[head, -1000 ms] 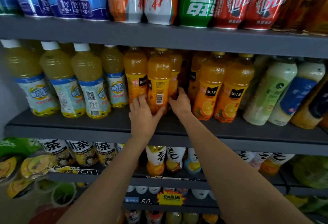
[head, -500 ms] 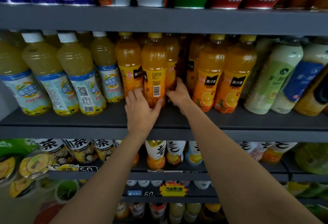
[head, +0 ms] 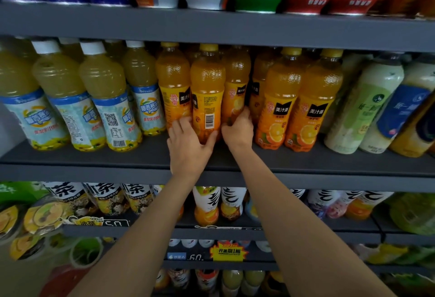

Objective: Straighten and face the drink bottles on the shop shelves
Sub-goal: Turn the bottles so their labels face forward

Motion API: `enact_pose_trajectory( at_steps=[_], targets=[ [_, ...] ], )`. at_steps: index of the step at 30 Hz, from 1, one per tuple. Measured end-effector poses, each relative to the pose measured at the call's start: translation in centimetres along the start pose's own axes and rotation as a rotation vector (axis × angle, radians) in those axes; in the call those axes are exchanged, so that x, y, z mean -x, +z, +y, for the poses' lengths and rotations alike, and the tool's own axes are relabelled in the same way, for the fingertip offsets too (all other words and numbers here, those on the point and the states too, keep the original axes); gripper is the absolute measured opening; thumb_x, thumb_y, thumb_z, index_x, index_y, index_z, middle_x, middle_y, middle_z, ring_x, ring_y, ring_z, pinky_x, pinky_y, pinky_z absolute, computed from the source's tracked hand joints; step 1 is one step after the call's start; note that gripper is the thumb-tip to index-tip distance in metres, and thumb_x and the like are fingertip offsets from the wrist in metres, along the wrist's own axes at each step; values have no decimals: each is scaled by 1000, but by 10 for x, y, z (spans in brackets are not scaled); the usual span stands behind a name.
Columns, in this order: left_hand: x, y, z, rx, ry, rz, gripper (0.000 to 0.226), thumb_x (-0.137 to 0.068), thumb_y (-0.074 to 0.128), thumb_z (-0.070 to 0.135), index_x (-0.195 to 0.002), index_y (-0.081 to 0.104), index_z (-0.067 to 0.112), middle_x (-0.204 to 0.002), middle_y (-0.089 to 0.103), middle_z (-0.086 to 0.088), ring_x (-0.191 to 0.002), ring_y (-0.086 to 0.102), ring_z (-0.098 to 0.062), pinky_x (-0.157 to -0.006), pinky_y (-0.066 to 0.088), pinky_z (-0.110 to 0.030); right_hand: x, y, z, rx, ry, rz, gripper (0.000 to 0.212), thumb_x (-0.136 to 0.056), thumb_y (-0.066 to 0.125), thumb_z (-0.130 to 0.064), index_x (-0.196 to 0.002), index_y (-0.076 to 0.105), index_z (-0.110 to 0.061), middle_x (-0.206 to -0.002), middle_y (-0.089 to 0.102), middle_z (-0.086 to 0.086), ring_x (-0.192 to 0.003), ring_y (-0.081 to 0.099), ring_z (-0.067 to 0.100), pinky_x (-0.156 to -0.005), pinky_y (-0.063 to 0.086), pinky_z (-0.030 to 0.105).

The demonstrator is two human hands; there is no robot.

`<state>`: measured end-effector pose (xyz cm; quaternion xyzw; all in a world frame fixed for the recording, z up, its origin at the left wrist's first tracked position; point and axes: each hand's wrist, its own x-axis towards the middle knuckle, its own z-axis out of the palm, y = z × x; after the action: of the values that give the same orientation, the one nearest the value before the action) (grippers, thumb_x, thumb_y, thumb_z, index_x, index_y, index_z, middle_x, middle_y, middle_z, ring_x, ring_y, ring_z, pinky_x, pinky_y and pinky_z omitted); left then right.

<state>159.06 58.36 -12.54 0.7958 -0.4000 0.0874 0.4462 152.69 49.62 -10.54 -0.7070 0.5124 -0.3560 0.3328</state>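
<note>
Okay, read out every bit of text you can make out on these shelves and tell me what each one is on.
"美汁源": black label patch on the orange juice bottle
"茶": white tea bottle, lower shelf
"60": shelf price tag
"50": another price tag
"开盖赢1瓶": yellow promo sticker
Barcode bottle, pale pear drinks and top-shelf cans: too blurred or cropped to read.

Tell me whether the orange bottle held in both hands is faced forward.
Not faced: the orange bottle shows its barcode and small print, while the left hand and right hand grip its base.
</note>
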Motion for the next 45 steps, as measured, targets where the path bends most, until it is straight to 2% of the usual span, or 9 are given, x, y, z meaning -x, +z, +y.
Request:
enact_pose_trajectory(
  at_steps=[5,13,19,24,28,32,35,39,45],
  targets=[
    [1,0,0,0,-4,-2,59,-80,67,42,-119,45,4,-118,47,-15,-115,43,-31,-92,36,-40,4,7,-6,83,73,114,51,-88,60,-15,-131,34,-4,-135,37,18,-116,50,40,-89,44,43],
    [1,-2,1,9,-10,-17,57,-82,66,41,-120,44,5,-120,46,-15,-116,42,-29,-94,35,-40,-2,11,-15,-19,235,160,58,-87,63,-20,-134,32,-6,-134,39,19,-118,49,39,-92,44,43],
    [2,-2,1,28,13,-20,57,-82,67,39,-120,44,3,-120,45,-16,-116,41,-30,-90,41,-41,2,11,-17,-12,221,161,53,-89,59,-17,-133,32,-5,-135,37,19,-118,49,40,-92,43,43],
    [7,-3,2,25,69,-36,57,-83,66,36,-124,44,3,-121,46,-17,-116,43,-30,-87,42,-38,20,-1,-3,24,38,106,44,-89,50,0,-130,36,0,-136,38,20,-122,44,36,-95,38,36],
    [9,5,20,64,53,-97,54,-83,67,34,-121,43,3,-120,44,-15,-111,49,-32,-80,43,-37,35,-31,7,118,-169,-3,25,-87,46,3,-110,55,3,-111,60,21,-101,58,33,-80,45,33],
    [19,20,42,113,61,-141,56,-83,67,36,-120,42,2,-120,42,-16,-114,44,-31,-85,42,-37,51,-70,24,99,-278,247,14,-90,55,-11,-101,57,-3,-85,68,14,-74,65,30,-67,53,38],
    [23,27,49,130,59,-145,56,-83,66,37,-119,41,2,-120,41,-16,-116,42,-30,-87,41,-35,55,-94,38,156,-175,432,31,-88,62,-30,-105,50,-7,-81,65,6,-79,64,31,-65,45,35],
    [22,28,51,149,34,-146,58,-82,68,37,-119,40,3,-120,40,-15,-115,44,-30,-85,42,-37,46,-94,47,304,-6,216,48,-84,65,-43,-114,54,-7,-107,64,13,-100,59,35,-79,47,42],
    [23,31,54,129,-32,-103,59,-80,70,35,-119,40,3,-121,41,-15,-115,45,-30,-86,44,-41,47,-79,42,195,61,267,47,-86,64,-39,-110,44,-5,-108,62,17,-100,60,37,-75,46,41]
  ],
)
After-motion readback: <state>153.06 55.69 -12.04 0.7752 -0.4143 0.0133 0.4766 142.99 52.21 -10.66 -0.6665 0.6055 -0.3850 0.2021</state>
